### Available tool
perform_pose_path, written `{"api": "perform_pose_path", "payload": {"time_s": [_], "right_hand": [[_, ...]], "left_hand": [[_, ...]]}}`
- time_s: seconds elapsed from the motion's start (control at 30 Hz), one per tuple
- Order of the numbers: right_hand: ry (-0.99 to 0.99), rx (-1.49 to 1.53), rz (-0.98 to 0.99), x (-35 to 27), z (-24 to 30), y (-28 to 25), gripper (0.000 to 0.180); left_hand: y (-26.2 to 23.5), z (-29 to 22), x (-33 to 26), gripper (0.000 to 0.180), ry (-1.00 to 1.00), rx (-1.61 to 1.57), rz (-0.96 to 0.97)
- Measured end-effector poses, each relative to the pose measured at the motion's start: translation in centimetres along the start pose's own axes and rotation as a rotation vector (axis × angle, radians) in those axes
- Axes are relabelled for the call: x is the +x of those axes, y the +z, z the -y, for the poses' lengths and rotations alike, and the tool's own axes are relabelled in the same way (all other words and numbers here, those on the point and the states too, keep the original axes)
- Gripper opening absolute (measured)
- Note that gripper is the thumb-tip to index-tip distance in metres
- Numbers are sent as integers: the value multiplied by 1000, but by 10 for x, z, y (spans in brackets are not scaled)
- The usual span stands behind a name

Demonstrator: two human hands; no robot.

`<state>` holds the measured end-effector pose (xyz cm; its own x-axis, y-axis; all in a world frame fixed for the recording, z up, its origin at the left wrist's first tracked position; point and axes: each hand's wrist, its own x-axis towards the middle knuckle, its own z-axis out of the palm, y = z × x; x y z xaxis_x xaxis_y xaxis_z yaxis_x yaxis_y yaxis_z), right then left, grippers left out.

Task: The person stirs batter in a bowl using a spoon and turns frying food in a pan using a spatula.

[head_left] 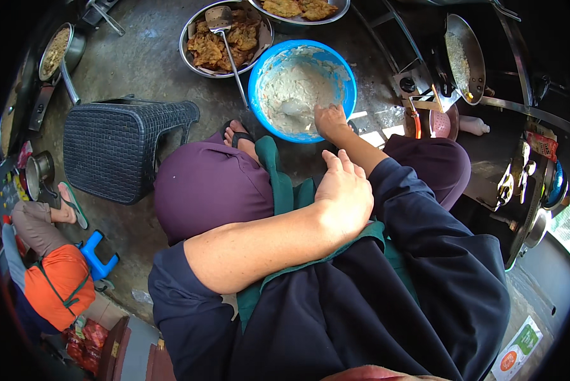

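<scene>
- While we sit low, our right hand point(329, 122) is down in the blue bowl point(345, 73), fingers curled into the pale batter point(294, 95); whether they grip any we cannot tell.
- Left hand point(343, 193) lies flat across our right forearm, fingers loosely spread, holding nothing.
- Beyond the right fingertips: steel plate of fried fritters point(218, 44) with a spatula point(225, 38) lying on it.
- Right of those fingers: frying pan point(466, 57) on a stove.
- Left of them: dark plastic stool point(117, 149).
</scene>
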<state>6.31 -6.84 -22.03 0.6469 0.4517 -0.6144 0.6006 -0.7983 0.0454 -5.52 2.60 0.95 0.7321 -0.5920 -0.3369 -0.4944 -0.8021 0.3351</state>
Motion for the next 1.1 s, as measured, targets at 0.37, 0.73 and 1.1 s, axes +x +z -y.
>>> {"api": "perform_pose_path", "payload": {"time_s": [0.37,0.73,1.1], "right_hand": [[19,398,-291,28,-35,-27,28],[10,458,-164,22,-16,-30,29],[-51,376,-365,52,12,-37,26]], "left_hand": [[-13,3,0,55,5,29,17],[-11,2,1,62,-9,55,-9],[-12,3,3,59,-36,87,29]]}}
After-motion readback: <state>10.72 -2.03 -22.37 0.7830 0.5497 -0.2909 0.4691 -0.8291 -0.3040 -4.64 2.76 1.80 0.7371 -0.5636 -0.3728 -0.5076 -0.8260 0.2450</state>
